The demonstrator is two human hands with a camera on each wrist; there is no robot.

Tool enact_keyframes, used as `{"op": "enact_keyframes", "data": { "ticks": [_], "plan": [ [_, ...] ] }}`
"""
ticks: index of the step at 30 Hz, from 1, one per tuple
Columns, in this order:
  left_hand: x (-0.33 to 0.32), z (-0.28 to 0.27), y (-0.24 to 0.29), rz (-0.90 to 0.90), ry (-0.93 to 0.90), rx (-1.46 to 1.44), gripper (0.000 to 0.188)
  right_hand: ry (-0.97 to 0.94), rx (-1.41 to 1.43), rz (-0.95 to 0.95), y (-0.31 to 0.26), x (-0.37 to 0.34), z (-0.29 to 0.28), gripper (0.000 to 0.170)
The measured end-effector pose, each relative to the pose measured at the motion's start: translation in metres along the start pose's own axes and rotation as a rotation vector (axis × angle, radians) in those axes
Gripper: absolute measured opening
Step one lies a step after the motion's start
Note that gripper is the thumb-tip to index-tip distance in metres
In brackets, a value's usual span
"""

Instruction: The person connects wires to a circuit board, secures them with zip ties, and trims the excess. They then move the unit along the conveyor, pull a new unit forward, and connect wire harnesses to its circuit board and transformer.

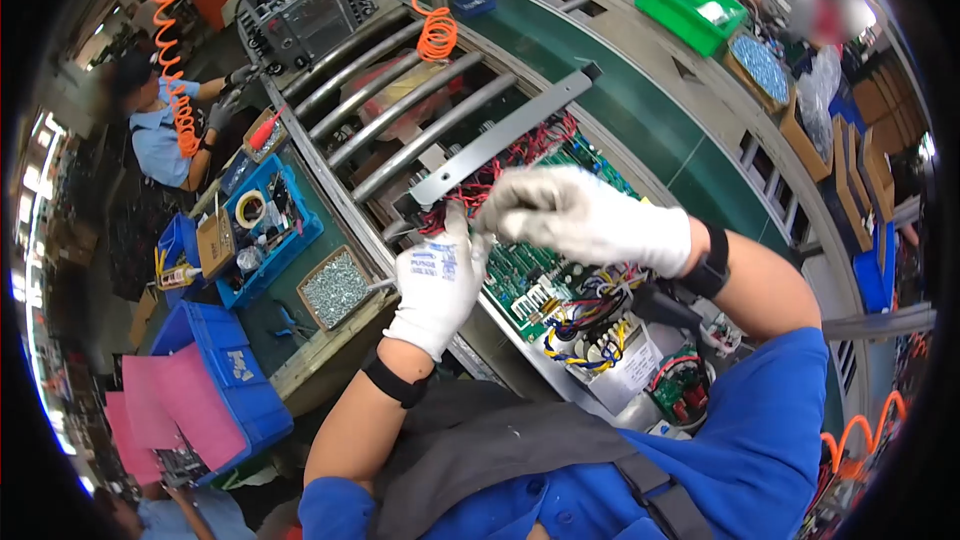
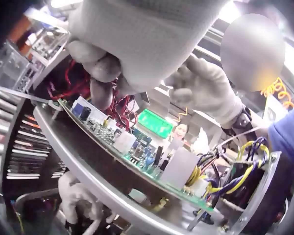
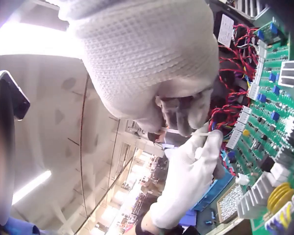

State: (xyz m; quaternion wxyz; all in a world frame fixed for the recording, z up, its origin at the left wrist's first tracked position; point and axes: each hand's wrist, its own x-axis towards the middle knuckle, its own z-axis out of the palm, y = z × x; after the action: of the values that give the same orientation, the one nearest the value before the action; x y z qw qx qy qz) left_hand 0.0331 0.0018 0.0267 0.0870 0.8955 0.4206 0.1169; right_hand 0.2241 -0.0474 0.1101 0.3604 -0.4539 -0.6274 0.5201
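Both hands wear white gloves and meet over the red and black wires (image 3: 230,117) beside the green circuit board (image 1: 530,280). A thin white cable tie (image 3: 200,133) spans the gap between them in the right wrist view. My right hand (image 1: 575,215) has curled fingers and pinches one end of the tie. My left hand (image 1: 440,275) pinches the tie close to the wires, with thumb and forefinger together. A grey metal bar (image 1: 500,145) crosses the open unit just beyond the fingers. White connectors (image 3: 240,127) line the board's edge next to the wires.
Metal rollers (image 1: 400,120) lie beyond the unit. On the left bench are a box of screws (image 1: 335,288), blue-handled pliers (image 1: 292,323) and a blue tray (image 1: 300,235). An orange coiled hose (image 1: 437,35) hangs above the rollers. Another person (image 1: 165,125) works at far left.
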Motion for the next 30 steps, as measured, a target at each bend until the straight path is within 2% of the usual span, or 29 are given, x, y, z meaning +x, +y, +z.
{"op": "enact_keyframes", "data": {
  "ticks": [1, 2, 4, 6, 7, 8, 9, 10, 11, 12, 13, 14, 16, 17, 20, 21, 22, 24, 25, 27, 28, 29, 30],
  "plan": [
    [0.005, 0.002, -0.004, 0.029, -0.009, 0.014, 0.037, 0.006, 0.198, -0.023, 0.017, 0.003, 0.001, 0.015],
    [0.011, 0.003, -0.006, 0.057, -0.014, 0.028, 0.034, 0.022, 0.209, -0.025, 0.018, 0.0, 0.004, 0.015],
    [0.014, 0.003, -0.006, 0.079, -0.091, 0.065, 0.029, -0.072, -0.179, -0.008, 0.017, -0.007, 0.015, 0.016],
    [0.012, 0.007, -0.011, 0.158, -0.017, -0.032, 0.03, -0.037, -0.072, -0.008, 0.012, -0.01, 0.017, 0.016],
    [0.009, -0.009, -0.003, 0.064, -0.121, -0.057, 0.036, -0.065, -0.295, -0.019, -0.002, -0.014, 0.01, 0.016],
    [0.0, -0.017, 0.003, 0.064, -0.124, -0.056, 0.036, -0.093, -0.516, -0.027, -0.017, -0.019, 0.006, 0.017],
    [-0.014, -0.022, 0.009, 0.09, -0.073, -0.233, 0.039, -0.115, -0.677, -0.001, -0.029, -0.025, 0.005, 0.018],
    [-0.025, -0.028, 0.014, 0.104, -0.029, -0.412, 0.043, -0.058, -0.77, -0.217, -0.026, -0.031, 0.013, 0.02],
    [-0.033, -0.036, 0.019, 0.097, -0.191, -0.453, 0.049, -0.09, -0.783, -0.245, -0.025, -0.034, 0.023, 0.02],
    [-0.036, -0.032, 0.018, 0.175, -0.216, -0.518, 0.05, -0.119, -0.792, -0.27, -0.023, -0.037, 0.034, 0.019],
    [-0.043, -0.032, 0.02, 0.238, -0.238, -0.561, 0.047, -0.059, -1.031, -0.385, -0.01, -0.042, 0.048, 0.021],
    [-0.047, -0.035, 0.024, 0.302, -0.256, -0.609, 0.044, -0.063, -1.012, -0.37, -0.005, -0.046, 0.052, 0.021],
    [-0.052, -0.033, 0.024, 0.301, -0.326, -0.714, 0.04, -0.145, -1.125, -0.444, -0.011, -0.047, 0.054, 0.024],
    [-0.054, -0.032, 0.023, 0.306, -0.38, -0.81, 0.036, -0.162, -1.232, -0.421, -0.016, -0.048, 0.056, 0.024],
    [-0.055, -0.03, 0.018, 0.392, -0.37, -0.829, 0.034, -0.238, -1.272, -0.39, -0.017, -0.049, 0.061, 0.022],
    [-0.057, -0.03, 0.02, 0.464, -0.28, -0.801, 0.033, -0.287, -1.268, -0.308, -0.018, -0.049, 0.061, 0.021],
    [-0.057, -0.029, 0.021, 0.468, -0.277, -0.803, 0.033, -0.287, -1.274, -0.307, -0.015, -0.049, 0.057, 0.021],
    [-0.056, -0.028, 0.022, 0.414, -0.534, -0.768, 0.025, -0.113, -0.967, -0.41, -0.012, -0.047, 0.05, 0.022],
    [-0.058, -0.025, 0.023, 0.416, -0.526, -0.77, 0.025, -0.194, -0.999, -0.248, -0.016, -0.047, 0.05, 0.02],
    [-0.059, -0.015, 0.027, 0.524, -0.274, -0.782, 0.016, -0.17, -0.954, -0.229, -0.016, -0.046, 0.052, 0.017],
    [-0.058, -0.017, 0.027, 0.528, -0.265, -0.785, 0.016, -0.14, -0.899, -0.206, -0.016, -0.047, 0.051, 0.015],
    [-0.056, -0.024, 0.027, 0.271, -0.568, -0.837, 0.015, -0.142, -0.908, -0.204, -0.017, -0.049, 0.047, 0.015],
    [-0.055, -0.028, 0.024, 0.002, -0.867, -0.867, 0.015, -0.133, -0.813, -0.108, -0.025, -0.049, 0.041, 0.013]
  ]
}}
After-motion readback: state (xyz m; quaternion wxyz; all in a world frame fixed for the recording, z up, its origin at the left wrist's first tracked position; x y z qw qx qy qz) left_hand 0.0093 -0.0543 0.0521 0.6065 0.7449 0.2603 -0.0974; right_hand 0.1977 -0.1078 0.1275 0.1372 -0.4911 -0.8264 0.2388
